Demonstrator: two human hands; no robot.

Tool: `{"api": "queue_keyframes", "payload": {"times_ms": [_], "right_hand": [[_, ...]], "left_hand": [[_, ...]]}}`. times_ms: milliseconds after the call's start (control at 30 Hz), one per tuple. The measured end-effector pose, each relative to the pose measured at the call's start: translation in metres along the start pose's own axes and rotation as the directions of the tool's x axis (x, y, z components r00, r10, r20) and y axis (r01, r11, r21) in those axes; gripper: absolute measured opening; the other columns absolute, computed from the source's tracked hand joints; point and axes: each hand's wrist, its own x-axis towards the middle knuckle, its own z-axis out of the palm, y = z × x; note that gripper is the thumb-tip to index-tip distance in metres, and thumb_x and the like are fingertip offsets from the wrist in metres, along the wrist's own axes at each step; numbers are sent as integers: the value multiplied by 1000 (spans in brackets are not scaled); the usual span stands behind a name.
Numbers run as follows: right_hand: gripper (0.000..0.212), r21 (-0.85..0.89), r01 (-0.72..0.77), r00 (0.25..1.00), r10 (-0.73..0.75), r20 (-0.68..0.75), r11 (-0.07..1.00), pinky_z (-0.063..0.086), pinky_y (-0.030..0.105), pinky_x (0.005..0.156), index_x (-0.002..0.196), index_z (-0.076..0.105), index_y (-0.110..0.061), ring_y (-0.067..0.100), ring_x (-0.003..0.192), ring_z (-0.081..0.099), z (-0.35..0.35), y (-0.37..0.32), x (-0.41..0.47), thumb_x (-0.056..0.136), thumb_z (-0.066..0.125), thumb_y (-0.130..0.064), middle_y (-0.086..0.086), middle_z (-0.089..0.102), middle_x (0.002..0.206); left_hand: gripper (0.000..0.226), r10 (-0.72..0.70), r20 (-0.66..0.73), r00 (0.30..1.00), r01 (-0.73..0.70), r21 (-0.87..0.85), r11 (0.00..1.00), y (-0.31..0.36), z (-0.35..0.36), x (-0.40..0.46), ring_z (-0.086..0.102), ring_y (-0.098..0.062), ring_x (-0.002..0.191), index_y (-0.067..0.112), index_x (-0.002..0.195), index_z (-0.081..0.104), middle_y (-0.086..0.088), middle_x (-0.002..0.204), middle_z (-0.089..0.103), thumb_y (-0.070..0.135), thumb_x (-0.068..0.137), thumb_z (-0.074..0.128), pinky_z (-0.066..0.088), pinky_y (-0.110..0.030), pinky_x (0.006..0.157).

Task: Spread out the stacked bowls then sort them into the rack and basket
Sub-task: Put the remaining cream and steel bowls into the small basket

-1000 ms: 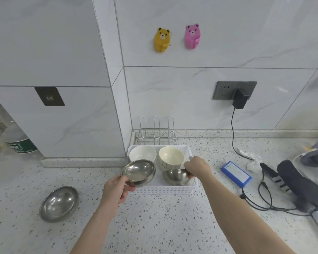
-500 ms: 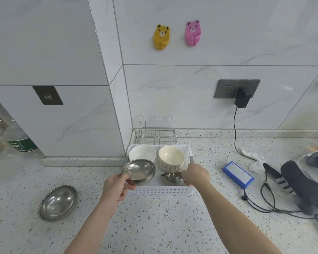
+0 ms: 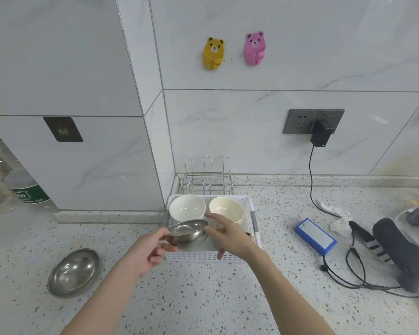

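Left hand [image 3: 147, 250] pinches the rim of a steel bowl [image 3: 188, 234], tilted, held over the front left of the white basket [image 3: 255, 228]; right hand [image 3: 230, 234] hovers just beside that bowl, fingers spread and relaxed, holding nothing; white bowl [image 3: 186, 209] and cream bowl [image 3: 226, 209] sit side by side in the basket's rear; wire rack [image 3: 207, 176] stands behind the basket against the wall; second steel bowl [image 3: 73, 272] rests on the counter [image 3: 191, 298], well left.

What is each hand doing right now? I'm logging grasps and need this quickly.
Left hand: grips the steel bowl by its rim, tilted, over the white basket.
Right hand: open, fingers spread, holding nothing.
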Motion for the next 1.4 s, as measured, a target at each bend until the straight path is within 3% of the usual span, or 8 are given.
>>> {"api": "queue_keyframes", "payload": {"times_ms": [100, 267, 367, 533, 767, 900, 1100, 1400], "right_hand": [[33, 28, 6, 1000, -6, -3, 1000, 49, 16, 71, 127, 54, -41, 22, 55, 70, 4, 2, -1, 94, 56, -44, -11, 75, 96], [16, -12, 9, 999, -10, -49, 1000, 46, 25, 53, 105, 63, -30, 20, 50, 68, 9, -1, 1, 95, 56, -42, -9, 75, 87], [17, -17, 18, 997, -20, -70, 1000, 42, 21, 44, 100, 63, -26, 16, 43, 62, 14, 0, 5, 94, 59, -41, -14, 75, 86], [26, -95, 21, 984, -37, -173, 995, 42, 24, 37, 97, 67, -26, 11, 35, 52, 18, 0, 13, 87, 63, -50, -14, 75, 83], [36, -227, -74, 982, 32, -184, 971, 43, 22, 42, 100, 67, -26, 5, 34, 53, 18, 3, 26, 87, 57, -59, -2, 73, 76], [37, -274, -112, 983, 67, -170, 955, 49, 24, 47, 98, 66, -25, 7, 38, 57, 20, 1, 33, 87, 56, -59, -1, 73, 75], [42, -407, -124, 980, 47, -195, 905, 57, 36, 71, 105, 64, -20, 24, 83, 69, 30, 2, 36, 89, 55, -58, 1, 70, 100], [41, -545, -138, 982, 42, -185, 827, 52, 33, 76, 108, 61, -22, 21, 92, 66, 46, 8, 33, 92, 50, -57, -1, 71, 100]], "left_hand": [[26, -26, 40, 999, 25, 21, 999, 4, -2, 0, 36, -9, 38, -5, 110, 60, -18, 71, 71, 14, 91, 60, 27, -17, 28], [32, -62, 46, 997, 53, 168, 984, 4, -5, 2, 38, -9, 38, -5, 109, 61, -9, 65, 68, 23, 95, 55, 25, -17, 28], [33, -32, -5, 999, 32, 207, 978, 7, -3, 7, 37, -8, 37, -3, 111, 61, -6, 60, 64, 26, 96, 54, 24, -17, 28], [21, 19, -42, 999, -8, 242, 970, 14, -6, 15, 29, -7, 37, 17, 114, 60, -8, 64, 65, 28, 99, 53, 21, -18, 29], [36, -18, 26, 1000, 12, 231, 973, 17, -3, 17, 33, -7, 39, 7, 112, 61, -7, 68, 62, 36, 91, 64, 26, -17, 30], [27, -28, 21, 999, 20, 309, 951, 19, 1, 19, 34, -6, 40, 18, 106, 59, -12, 82, 65, 39, 91, 65, 26, -17, 32], [19, 34, -33, 999, -18, 416, 909, 11, 6, 25, 44, -8, 45, 23, 110, 57, -16, 97, 71, 32, 95, 62, 30, -18, 36], [15, 88, -76, 993, -48, 420, 906, 3, 11, 28, 53, -8, 41, 19, 110, 55, -16, 89, 74, 26, 97, 58, 36, -18, 37]]}}
